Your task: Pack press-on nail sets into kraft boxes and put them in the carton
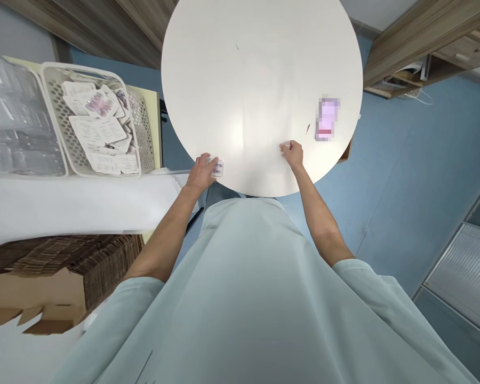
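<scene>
At the near-left edge of the round white bench (260,69), the left hand (202,173) grips a small clear pack (218,169) with purple pieces inside.
Its thumb and fingers close on the pack's left side; whether the pack touches the bench cannot be told. Inside the near edge, further right, the right hand (293,153) has its fingertips drawn close to the thumb, but I cannot tell whether that grip holds anything. Near the right edge lies a blurred pinkish-purple item (327,114), a small reddish mark (308,128) beside it.
</scene>
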The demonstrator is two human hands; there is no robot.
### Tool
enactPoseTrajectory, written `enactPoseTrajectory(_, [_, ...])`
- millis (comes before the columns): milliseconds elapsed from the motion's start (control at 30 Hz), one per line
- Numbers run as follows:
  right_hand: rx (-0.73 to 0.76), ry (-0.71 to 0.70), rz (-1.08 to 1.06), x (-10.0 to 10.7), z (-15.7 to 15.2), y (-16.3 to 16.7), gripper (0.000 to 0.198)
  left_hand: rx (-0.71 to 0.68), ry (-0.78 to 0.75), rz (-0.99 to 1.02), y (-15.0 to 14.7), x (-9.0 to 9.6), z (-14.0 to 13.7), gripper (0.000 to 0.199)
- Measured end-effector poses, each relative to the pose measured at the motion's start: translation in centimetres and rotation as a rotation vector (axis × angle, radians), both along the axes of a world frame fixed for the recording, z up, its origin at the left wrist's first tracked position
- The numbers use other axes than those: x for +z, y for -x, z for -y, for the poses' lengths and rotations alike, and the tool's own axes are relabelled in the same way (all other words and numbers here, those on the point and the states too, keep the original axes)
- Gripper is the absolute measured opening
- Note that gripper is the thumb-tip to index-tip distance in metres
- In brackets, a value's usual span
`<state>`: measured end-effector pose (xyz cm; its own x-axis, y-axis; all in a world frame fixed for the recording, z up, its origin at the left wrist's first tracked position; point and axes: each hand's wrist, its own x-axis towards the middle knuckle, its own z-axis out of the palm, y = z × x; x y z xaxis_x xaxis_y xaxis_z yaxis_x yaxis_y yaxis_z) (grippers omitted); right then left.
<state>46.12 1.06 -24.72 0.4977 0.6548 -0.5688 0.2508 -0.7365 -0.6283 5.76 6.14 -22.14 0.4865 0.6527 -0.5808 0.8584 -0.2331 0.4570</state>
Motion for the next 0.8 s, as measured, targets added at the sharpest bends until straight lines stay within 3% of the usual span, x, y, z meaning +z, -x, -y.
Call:
enactPoseTrajectory(133, [0.016,0.073,0.069,-0.2,1.6,0.2,0.026,-0.067,-0.035,-0.087,-0.5,0.5,0.3,0.08])
enactPoseTrajectory(233, [0.011,0.123,0.13,0.1,3.7,0.9,0.037,-0.039,-0.064,-0.051,-1.9,0.9,0.5,0.079])
enactPoseTrajectory(333, [-0.011,0.156,0.144,0.5,6.0,2.0,0.039,-0.012,-0.083,0.037,-4.5,1.2,0.5,0.08])
enactPoseTrajectory(433, [-0.031,0.194,0.099,0.9,7.8,2.8,0.027,-0.061,-0.086,0.12,-8.0,1.1,0.1,0.084])
enactPoseTrajectory(533, [-0.051,0.185,0.049,1.2,8.8,3.0,0.013,-0.141,-0.075,0.169,-11.5,0.4,-0.4,0.086])
enactPoseTrajectory(633, [-0.062,0.153,0.035,1.4,9.2,2.7,0.014,-0.191,-0.056,0.172,-14.0,-0.8,-0.8,0.084])
enactPoseTrajectory(800, [-0.047,0.118,0.07,2.1,9.2,2.6,0.019,-0.2,-0.042,0.149,-15.3,-2.5,-0.6,0.081])
